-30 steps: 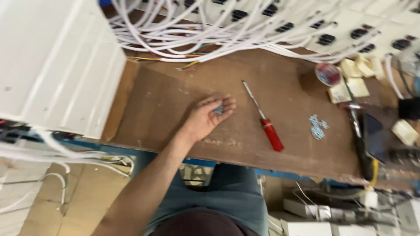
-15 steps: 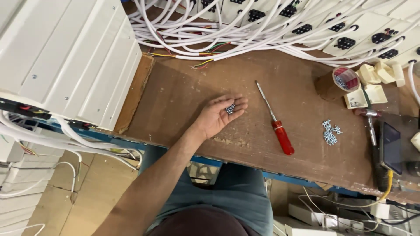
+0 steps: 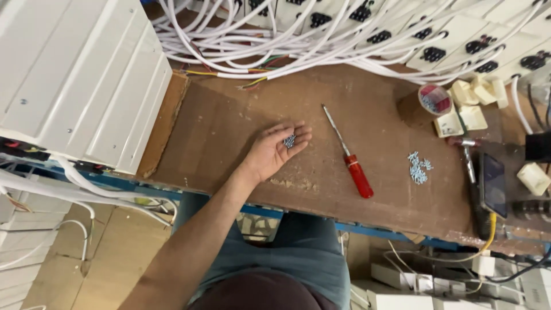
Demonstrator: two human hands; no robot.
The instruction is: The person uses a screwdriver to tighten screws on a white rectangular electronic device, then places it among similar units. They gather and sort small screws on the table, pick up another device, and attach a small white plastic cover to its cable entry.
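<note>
My left hand (image 3: 271,152) rests palm up on the brown wooden workbench (image 3: 229,132), fingers loosely curled. A few small silver screws (image 3: 290,140) lie on its fingers. A screwdriver with a red handle (image 3: 351,161) lies on the bench just right of the hand, apart from it. Further right, a small pile of silver screws (image 3: 418,167) sits loose on the wood. My right hand is out of view.
White cables (image 3: 298,40) and white socket boxes (image 3: 459,34) crowd the back of the bench. A white ribbed panel (image 3: 74,74) stands at left. A tape roll (image 3: 434,99), cream plastic parts (image 3: 476,95), a dark phone (image 3: 493,183) and a tool (image 3: 468,166) lie at right.
The head view has shifted a little. My left hand stays palm up on the bench with the screws in it.
</note>
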